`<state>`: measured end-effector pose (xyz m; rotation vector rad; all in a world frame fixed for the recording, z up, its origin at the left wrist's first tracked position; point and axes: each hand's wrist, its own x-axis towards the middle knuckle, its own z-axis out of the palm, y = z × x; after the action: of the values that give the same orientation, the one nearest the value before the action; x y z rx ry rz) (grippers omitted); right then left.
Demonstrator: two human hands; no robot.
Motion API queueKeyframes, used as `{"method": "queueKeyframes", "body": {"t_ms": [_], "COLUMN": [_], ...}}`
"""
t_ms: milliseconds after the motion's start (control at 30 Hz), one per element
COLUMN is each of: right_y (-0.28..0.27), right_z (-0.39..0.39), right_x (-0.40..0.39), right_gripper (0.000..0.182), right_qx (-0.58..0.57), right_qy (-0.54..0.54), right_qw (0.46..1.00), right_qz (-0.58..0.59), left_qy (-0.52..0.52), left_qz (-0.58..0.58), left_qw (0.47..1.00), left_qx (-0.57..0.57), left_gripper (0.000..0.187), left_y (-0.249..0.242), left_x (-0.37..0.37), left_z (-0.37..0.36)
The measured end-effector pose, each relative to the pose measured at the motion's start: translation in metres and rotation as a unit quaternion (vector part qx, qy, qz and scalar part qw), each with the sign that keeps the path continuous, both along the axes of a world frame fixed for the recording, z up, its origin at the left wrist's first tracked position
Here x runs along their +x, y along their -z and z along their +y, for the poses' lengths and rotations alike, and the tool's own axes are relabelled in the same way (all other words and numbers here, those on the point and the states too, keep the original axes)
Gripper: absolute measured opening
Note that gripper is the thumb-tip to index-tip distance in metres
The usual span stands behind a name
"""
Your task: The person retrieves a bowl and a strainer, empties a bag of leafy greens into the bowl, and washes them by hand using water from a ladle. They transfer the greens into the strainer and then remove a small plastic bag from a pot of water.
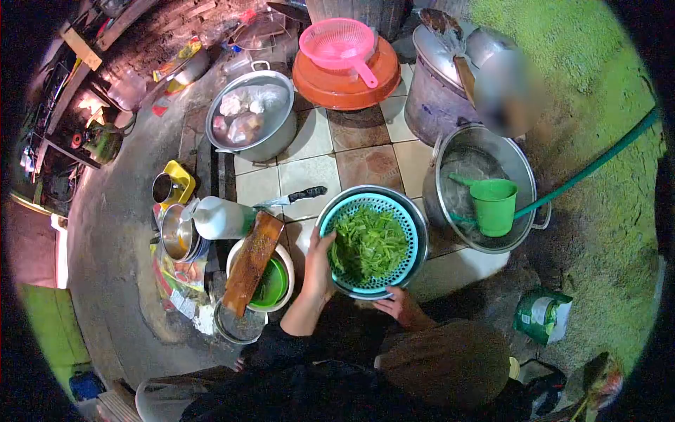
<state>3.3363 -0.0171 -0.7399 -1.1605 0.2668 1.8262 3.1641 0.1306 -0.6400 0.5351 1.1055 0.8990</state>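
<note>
Chopped green vegetables fill a light-blue plastic colander, which sits inside a metal bowl. My left hand grips the colander at its left side, thumb over the rim and the other fingers partly hidden. At the near edge, my right hand holds the colander's rim with its thumb up and its fingers lower, beside the bowl. Just beyond the bowl, a black-handled knife lies on the tiles. A wet wooden board leans across a green bowl left of my left hand.
At right stands a large pot of water with a green dipper and a hose. Behind are a pot with plastic bags, a pink strainer on an orange lid, and a tall pot. A white jug stands left.
</note>
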Motion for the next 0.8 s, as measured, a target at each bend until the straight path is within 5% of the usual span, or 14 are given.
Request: {"method": "queueKeyframes", "body": {"t_ms": [100, 167, 233, 367, 500, 533, 567, 600, 700, 800], "right_y": [0.065, 0.059, 0.08, 0.097, 0.135, 0.034, -0.007, -0.019, -0.024, -0.033], "right_z": [-0.007, 0.001, -0.004, -0.009, -0.029, -0.015, -0.01, -0.013, -0.03, -0.03], "right_x": [0.0, -0.001, 0.001, 0.004, 0.018, 0.025, 0.03, 0.033, 0.044, 0.053], "right_gripper": [0.045, 0.044, 0.046, 0.05, 0.051, 0.046, 0.045, 0.044, 0.041, 0.039], "right_qx": [-0.03, -0.012, 0.025, 0.098, 0.177, 0.101, 0.079, 0.07, 0.048, 0.038], "right_qy": [-0.04, -0.063, -0.041, -0.061, -0.081, -0.092, -0.103, -0.105, -0.118, -0.134], "right_qw": [0.998, 0.998, 0.991, 0.986, 0.981, 0.99, 0.991, 0.991, 0.99, 0.988], "right_qz": [0.04, 0.013, 0.126, 0.12, -0.003, 0.043, 0.045, 0.048, 0.058, 0.063], "left_qy": [0.049, 0.09, 0.143, 0.128, 0.092, 0.118, 0.142, 0.141, 0.154, 0.133], "left_qz": [0.01, 0.011, 0.046, 0.217, 0.135, 0.051, -0.034, -0.033, -0.138, -0.113], "left_qw": [0.996, 0.984, 0.969, 0.894, 0.951, 0.969, 0.976, 0.976, 0.962, 0.966], "left_qx": [0.077, 0.153, 0.197, 0.37, 0.263, 0.211, 0.159, 0.163, 0.18, 0.189], "left_gripper": [0.066, 0.067, 0.068, 0.068, 0.073, 0.068, 0.064, 0.064, 0.024, 0.021], "left_y": [-0.028, -0.041, -0.038, -0.025, 0.021, 0.014, 0.008, 0.005, 0.012, -0.017], "left_x": [0.014, 0.031, 0.056, 0.117, 0.146, 0.149, 0.15, 0.15, 0.146, 0.118], "left_z": [0.041, 0.086, 0.149, 0.24, 0.322, 0.324, 0.329, 0.336, 0.34, 0.311]}}
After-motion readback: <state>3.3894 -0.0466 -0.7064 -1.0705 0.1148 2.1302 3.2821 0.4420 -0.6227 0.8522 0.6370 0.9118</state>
